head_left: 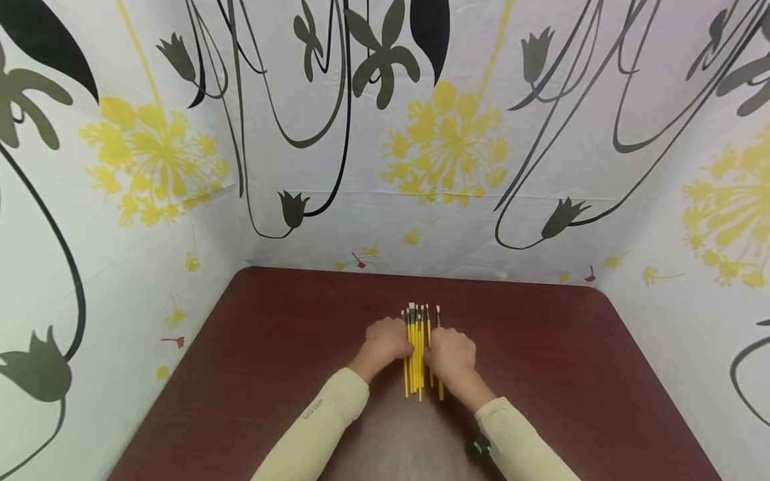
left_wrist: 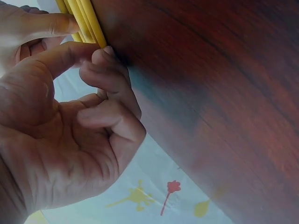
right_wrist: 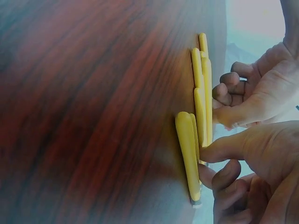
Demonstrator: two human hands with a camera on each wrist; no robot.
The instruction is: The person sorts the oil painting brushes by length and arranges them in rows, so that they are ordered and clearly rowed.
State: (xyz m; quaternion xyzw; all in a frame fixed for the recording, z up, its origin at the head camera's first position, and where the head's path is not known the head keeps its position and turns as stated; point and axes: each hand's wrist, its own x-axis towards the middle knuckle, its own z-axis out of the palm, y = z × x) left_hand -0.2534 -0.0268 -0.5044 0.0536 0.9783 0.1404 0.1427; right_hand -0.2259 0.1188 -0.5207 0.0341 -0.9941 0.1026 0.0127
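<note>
A bundle of paintbrushes (head_left: 415,354) with yellow handles and dark ferrules lies on the table, brush ends pointing away from me. My left hand (head_left: 388,339) is at the bundle's left side; in the left wrist view its thumb and forefinger pinch at a yellow handle (left_wrist: 96,28), the other fingers curled. On the right side my right hand (head_left: 452,353) pinches among the handles with thumb and forefinger. One thicker paintbrush (right_wrist: 187,149) lies on the right, slightly apart from the bundle, partly under the right hand in the head view. The fingertips hide parts of the handles.
The dark red-brown table (head_left: 289,321) has rounded far corners. White cloth (head_left: 337,167) printed with yellow flowers and dark stems hangs behind it and along both sides. A small dark device (head_left: 481,444) sits at the right forearm.
</note>
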